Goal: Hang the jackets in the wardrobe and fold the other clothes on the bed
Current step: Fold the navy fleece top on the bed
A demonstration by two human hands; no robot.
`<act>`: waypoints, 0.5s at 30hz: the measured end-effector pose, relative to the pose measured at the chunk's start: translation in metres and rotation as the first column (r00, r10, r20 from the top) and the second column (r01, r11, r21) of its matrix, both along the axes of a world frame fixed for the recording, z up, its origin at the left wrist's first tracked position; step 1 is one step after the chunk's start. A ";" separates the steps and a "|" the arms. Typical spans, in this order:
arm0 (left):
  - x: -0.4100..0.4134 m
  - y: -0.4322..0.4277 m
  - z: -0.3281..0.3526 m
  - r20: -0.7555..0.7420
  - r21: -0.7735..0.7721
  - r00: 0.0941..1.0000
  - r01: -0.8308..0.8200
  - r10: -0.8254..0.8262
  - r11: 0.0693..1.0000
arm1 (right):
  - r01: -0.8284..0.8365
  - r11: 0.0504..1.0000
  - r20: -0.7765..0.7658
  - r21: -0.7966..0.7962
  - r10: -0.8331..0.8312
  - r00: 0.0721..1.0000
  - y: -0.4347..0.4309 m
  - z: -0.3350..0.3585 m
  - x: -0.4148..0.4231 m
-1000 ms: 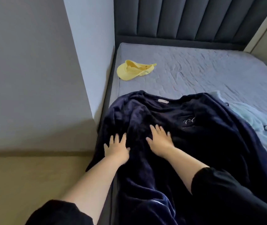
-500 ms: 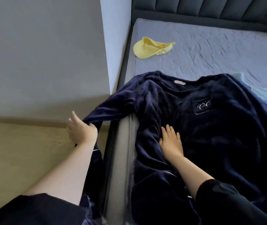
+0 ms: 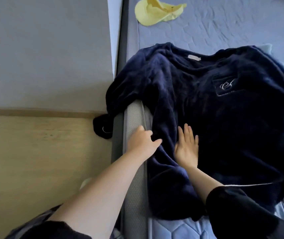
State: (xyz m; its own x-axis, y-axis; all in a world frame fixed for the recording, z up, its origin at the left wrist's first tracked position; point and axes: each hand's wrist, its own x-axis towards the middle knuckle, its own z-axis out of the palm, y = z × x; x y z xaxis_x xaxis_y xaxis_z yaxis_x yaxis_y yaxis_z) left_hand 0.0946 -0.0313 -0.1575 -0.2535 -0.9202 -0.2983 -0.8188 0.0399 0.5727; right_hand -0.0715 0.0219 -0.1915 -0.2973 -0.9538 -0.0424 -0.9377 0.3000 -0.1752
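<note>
A navy velvet top [image 3: 224, 109] with an embroidered chest pocket lies front up on the bed [image 3: 224, 31]. Its left sleeve [image 3: 113, 94] hangs over the mattress side, and the cuff [image 3: 103, 130] reaches the floor. My left hand [image 3: 143, 140] grips the top's left side edge at the mattress border. My right hand [image 3: 187, 147] presses flat on the fabric just right of it, fingers straight.
A yellow cap [image 3: 158, 12] lies on the sheet near the head end. Light blue clothing [image 3: 268, 47] peeks out from under the top at the right. A grey wall [image 3: 51, 49] and wooden floor [image 3: 34, 161] lie left of the bed frame.
My left hand let go of the sleeve, which now hangs down the bed's side, and moved right to the top's side edge. My right hand stayed flat on the fabric.
</note>
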 end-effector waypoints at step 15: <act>-0.011 0.057 0.013 -0.231 -0.092 0.925 -0.329 0.301 0.940 | -0.032 0.999 0.176 -0.043 0.039 0.984 -0.008 0.015 -0.006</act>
State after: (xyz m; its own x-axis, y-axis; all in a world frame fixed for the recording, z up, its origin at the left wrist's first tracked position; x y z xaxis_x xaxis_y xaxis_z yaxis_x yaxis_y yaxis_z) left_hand 0.0839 0.0255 -0.1447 0.0119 -0.9893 -0.1453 -0.6623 -0.1166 0.7401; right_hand -0.0776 0.0141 -0.1766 -0.2541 -0.9658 -0.0526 -0.9010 0.2561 -0.3502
